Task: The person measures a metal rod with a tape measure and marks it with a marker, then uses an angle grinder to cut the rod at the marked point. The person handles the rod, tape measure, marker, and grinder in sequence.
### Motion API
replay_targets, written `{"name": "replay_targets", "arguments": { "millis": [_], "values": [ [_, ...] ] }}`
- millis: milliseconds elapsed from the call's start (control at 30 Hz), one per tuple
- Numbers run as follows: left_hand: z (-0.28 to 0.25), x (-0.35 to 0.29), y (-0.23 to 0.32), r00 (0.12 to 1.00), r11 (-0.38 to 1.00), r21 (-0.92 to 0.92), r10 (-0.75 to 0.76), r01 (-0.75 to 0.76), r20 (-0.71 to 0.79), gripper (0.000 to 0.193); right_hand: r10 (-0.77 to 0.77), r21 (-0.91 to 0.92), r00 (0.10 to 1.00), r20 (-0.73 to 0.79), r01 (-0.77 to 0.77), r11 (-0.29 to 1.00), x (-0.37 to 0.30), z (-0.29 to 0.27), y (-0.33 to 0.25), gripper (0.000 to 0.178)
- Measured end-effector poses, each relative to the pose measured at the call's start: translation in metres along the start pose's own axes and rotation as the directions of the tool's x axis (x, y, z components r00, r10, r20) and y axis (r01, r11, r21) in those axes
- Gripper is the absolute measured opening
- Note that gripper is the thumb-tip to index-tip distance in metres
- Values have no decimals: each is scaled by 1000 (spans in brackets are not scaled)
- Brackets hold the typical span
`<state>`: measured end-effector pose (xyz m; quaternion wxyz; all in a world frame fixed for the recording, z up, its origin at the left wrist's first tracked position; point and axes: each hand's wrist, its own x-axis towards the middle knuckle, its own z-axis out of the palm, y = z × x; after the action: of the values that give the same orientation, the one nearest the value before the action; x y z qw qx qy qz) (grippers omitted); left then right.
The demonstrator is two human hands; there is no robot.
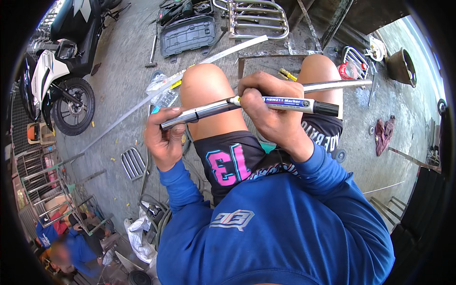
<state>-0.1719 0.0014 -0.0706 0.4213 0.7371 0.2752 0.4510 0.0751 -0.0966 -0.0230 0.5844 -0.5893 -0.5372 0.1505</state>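
A shiny metal tube (213, 109) lies slantwise across my lap, in front of my knees. Thumb and fingers of my left hand (164, 142) are closed round its left end. My right hand (278, 126) grips a marker pen (285, 102) with a white and blue barrel; its black cap sits on the back end. The marker's tip touches the top of the tube or is very close to it. A dark line rings the tube between the tip and my left hand. Behind my right hand the tube is hidden, and its far part (337, 86) comes out over my right knee.
A long flat metal bar (228, 52) runs across the floor beyond my knees. Farther off are an open dark tool case (187, 38) and a chrome tube rack (259, 21). A motorcycle (61, 71) stands left; people (71, 249) sit at lower left. A bucket (401, 66) is at right.
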Motion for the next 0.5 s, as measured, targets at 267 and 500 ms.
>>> {"name": "replay_targets", "arguments": {
  "millis": [267, 500],
  "values": [
    [7, 0, 1, 999, 986, -164, -39, 42, 20, 40, -74, 40, 995, -71, 77, 996, -2, 4, 6, 4],
    [3, -1, 5, 1000, 1000, -6, -17, 17, 11, 36, -65, 108, 994, -85, 74, 991, 1, -10, -2, 8]
  ]
}}
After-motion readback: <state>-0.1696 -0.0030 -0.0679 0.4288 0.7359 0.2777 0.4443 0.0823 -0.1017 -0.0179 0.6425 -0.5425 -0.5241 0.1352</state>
